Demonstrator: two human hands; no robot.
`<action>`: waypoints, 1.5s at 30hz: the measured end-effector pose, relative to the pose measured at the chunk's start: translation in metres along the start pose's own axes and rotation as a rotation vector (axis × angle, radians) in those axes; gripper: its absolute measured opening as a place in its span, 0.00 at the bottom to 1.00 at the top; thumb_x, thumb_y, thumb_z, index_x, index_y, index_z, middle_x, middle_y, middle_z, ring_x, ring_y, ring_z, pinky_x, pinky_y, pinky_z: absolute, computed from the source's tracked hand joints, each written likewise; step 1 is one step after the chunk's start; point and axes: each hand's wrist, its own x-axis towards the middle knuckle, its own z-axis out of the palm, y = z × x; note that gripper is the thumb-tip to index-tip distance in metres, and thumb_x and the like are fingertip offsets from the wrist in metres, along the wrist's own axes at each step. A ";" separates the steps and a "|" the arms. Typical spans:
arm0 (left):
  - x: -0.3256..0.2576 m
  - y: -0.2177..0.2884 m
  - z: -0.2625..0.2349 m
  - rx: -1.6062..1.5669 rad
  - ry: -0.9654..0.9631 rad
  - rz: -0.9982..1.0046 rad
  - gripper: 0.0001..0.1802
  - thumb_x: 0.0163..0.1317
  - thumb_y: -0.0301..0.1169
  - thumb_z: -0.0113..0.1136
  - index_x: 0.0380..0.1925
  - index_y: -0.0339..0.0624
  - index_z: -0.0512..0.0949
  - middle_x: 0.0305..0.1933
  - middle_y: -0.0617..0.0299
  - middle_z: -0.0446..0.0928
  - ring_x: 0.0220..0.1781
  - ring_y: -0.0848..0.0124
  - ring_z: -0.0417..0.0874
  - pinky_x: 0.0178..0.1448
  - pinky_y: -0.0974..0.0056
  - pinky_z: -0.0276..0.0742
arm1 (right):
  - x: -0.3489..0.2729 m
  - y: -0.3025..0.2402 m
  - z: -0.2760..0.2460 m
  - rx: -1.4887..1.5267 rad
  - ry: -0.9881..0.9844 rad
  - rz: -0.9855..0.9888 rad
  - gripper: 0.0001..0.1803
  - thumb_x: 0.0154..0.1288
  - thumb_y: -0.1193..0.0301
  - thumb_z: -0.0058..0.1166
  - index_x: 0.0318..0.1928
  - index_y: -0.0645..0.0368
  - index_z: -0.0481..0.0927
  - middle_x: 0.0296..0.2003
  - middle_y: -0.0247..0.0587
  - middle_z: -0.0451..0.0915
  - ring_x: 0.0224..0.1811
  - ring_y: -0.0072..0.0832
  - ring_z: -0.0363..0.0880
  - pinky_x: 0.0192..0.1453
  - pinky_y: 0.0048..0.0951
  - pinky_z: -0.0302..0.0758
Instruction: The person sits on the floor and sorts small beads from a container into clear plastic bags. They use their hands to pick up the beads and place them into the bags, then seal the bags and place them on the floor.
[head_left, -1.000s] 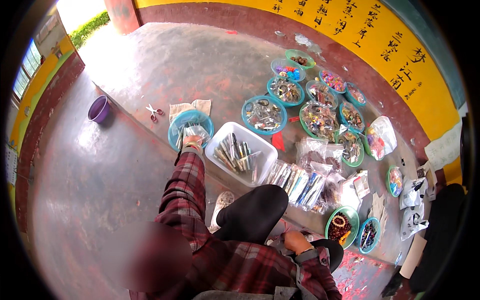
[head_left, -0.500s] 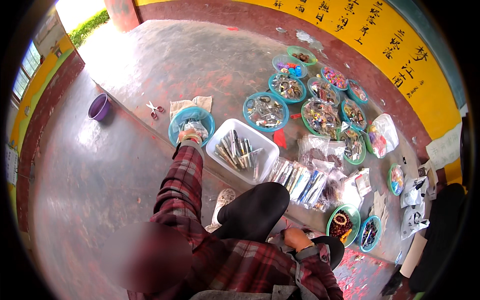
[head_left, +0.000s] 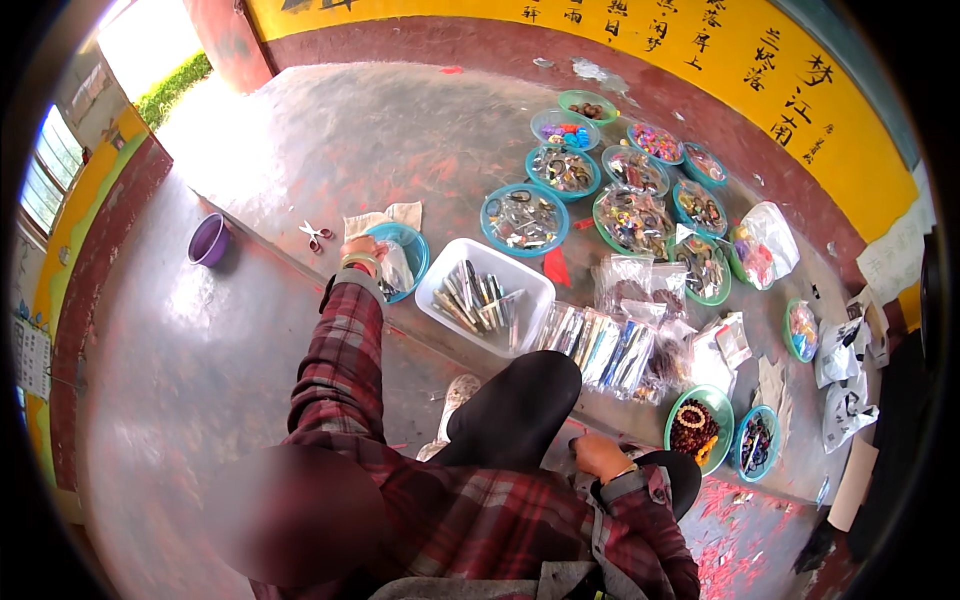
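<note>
My left hand (head_left: 360, 250) reaches forward to the left side of a blue basin (head_left: 418, 250), covering part of its rim. Its fingers are too small and hidden to read. Clear plastic packets (head_left: 396, 268) lie in the basin, and a beige cloth (head_left: 404, 213) is behind it. Just right of the basin stands a white plastic tub (head_left: 465, 330) with several pens (head_left: 478, 296) in it. My right hand (head_left: 602, 458) rests by my right knee, its fingers curled around something dark that I cannot make out.
Scissors (head_left: 315, 236) and a purple basin (head_left: 208, 240) are on the floor at left. Bagged pens (head_left: 590, 345) lie right of the tub. Several basins of small goods, such as a basin of trinkets (head_left: 525, 220), stand farther right. A bead basin (head_left: 700, 430) is near my right knee.
My left hand has moved from over the packets inside the blue basin to the basin's left side. The right hand stays by the knee. The view has shifted slightly.
</note>
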 end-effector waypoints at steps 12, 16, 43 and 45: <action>-0.122 0.040 0.056 0.000 -0.285 0.224 0.11 0.58 0.27 0.51 0.41 0.38 0.73 0.31 0.53 0.78 0.30 0.60 0.81 0.30 0.65 0.76 | -0.010 -0.013 -0.016 0.165 0.312 0.011 0.11 0.47 0.75 0.45 0.32 0.58 0.78 0.31 0.53 0.78 0.35 0.50 0.76 0.39 0.43 0.72; -0.172 0.017 0.083 0.023 -0.619 0.252 0.12 0.57 0.29 0.53 0.41 0.36 0.73 0.30 0.55 0.78 0.28 0.65 0.80 0.29 0.68 0.75 | -0.012 -0.022 -0.035 0.499 0.598 -0.020 0.17 0.46 0.80 0.44 0.40 0.59 0.77 0.36 0.49 0.78 0.40 0.46 0.76 0.45 0.34 0.73; -0.108 -0.138 0.019 1.257 0.274 0.457 0.23 0.52 0.40 0.58 0.47 0.42 0.69 0.41 0.48 0.77 0.47 0.53 0.77 0.47 0.53 0.72 | -0.051 0.013 -0.021 1.774 0.957 0.128 0.11 0.58 0.67 0.50 0.39 0.59 0.74 0.30 0.32 0.75 0.30 0.21 0.74 0.34 0.25 0.72; -0.102 -0.133 0.021 1.309 0.230 0.451 0.22 0.53 0.41 0.57 0.46 0.42 0.70 0.41 0.48 0.77 0.47 0.54 0.77 0.47 0.53 0.72 | -0.049 0.012 -0.018 1.712 0.924 0.231 0.10 0.59 0.69 0.48 0.40 0.60 0.74 0.31 0.33 0.75 0.31 0.22 0.74 0.34 0.25 0.71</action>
